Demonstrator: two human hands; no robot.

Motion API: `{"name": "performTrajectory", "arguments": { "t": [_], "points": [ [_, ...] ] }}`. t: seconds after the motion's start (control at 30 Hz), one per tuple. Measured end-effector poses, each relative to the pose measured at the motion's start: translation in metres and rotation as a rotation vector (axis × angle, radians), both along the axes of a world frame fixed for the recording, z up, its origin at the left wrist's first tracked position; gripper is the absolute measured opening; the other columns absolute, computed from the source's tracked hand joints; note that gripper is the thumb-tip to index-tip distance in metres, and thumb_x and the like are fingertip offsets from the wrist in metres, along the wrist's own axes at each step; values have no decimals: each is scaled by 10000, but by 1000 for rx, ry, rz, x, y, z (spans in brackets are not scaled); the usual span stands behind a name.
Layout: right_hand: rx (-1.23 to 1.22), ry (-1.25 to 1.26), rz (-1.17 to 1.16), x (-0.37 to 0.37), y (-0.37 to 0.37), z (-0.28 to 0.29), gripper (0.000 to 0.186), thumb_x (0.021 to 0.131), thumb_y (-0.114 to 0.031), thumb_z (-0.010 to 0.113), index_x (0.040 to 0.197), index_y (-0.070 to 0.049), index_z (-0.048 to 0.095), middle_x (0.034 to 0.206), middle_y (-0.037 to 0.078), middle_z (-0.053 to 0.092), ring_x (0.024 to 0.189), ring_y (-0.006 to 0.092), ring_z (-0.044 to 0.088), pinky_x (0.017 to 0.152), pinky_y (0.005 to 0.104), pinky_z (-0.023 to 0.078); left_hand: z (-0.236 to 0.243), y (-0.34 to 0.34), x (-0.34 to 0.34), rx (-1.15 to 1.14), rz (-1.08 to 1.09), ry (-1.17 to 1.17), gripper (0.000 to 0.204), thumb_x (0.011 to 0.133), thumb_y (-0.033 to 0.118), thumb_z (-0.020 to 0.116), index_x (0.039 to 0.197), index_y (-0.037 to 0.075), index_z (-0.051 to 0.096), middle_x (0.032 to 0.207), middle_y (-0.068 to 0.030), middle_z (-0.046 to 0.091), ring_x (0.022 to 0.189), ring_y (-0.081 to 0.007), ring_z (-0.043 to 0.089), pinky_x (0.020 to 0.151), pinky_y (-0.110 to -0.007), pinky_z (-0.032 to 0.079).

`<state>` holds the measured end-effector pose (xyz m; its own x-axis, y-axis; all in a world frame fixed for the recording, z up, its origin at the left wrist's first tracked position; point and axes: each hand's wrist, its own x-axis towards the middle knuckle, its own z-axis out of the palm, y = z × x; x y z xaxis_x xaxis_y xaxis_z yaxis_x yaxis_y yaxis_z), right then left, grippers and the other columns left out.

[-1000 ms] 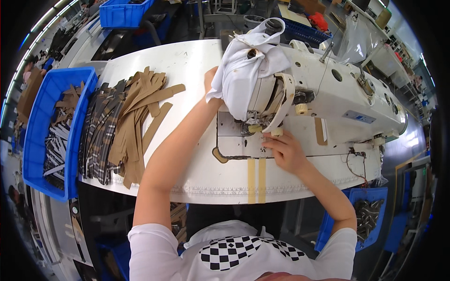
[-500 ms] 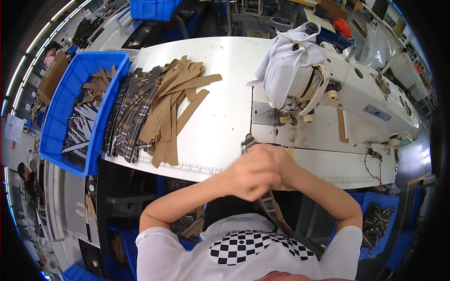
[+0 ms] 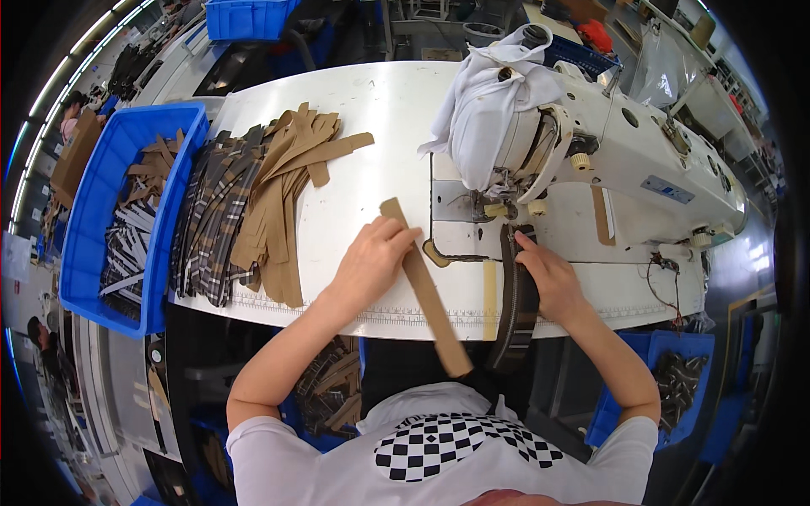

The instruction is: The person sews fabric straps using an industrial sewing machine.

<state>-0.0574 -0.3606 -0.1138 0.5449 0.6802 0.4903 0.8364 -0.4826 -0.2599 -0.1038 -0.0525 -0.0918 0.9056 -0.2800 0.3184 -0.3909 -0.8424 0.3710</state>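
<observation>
Pinching tan strip (image 3: 429,297) in left hand (image 3: 371,260), zipper (image 3: 517,308) in right hand (image 3: 555,282), with closed fingers. At table's (image 3: 380,101) left edge: blue bin (image 3: 154,291) of tan, white strips (image 3: 130,243).

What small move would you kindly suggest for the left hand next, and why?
Probably bring the brown strip over to the dark strip: the left hand holds the brown one apart, to its left, while the right hand touches the dark strip's upper end, just in front of the sewing machine.

a blue crate (image 3: 251,22) and red bundle (image 3: 596,36) sit further back
</observation>
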Motion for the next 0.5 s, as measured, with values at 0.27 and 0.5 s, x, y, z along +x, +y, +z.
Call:
{"name": "performTrajectory", "arguments": {
  "t": [0.27, 0.5],
  "points": [
    [-43, 24, -17, -1, -1, 1, 430, 731, 13, 609, 1160, -5, 584, 1325, 190, 544, 984, 352, 624, 851, 399, 514, -12, -22, -22, -133, -178, 76, 460, 808, 147, 725, 1217, -24, 603, 1308, -178, 555, 1185, -329, 565, 973, -388, 501],
    [3, 88, -20, 0, -1, 3, 443, 721, 11, 614, 1162, -10, 583, 1330, 190, 541, 993, 349, 622, 859, 397, 514, -10, -36, 3, -34, -395, -31, 456, 799, 230, 727, 1188, 8, 640, 1234, -152, 596, 1224, -337, 528, 1022, -429, 449]
  ]
}}
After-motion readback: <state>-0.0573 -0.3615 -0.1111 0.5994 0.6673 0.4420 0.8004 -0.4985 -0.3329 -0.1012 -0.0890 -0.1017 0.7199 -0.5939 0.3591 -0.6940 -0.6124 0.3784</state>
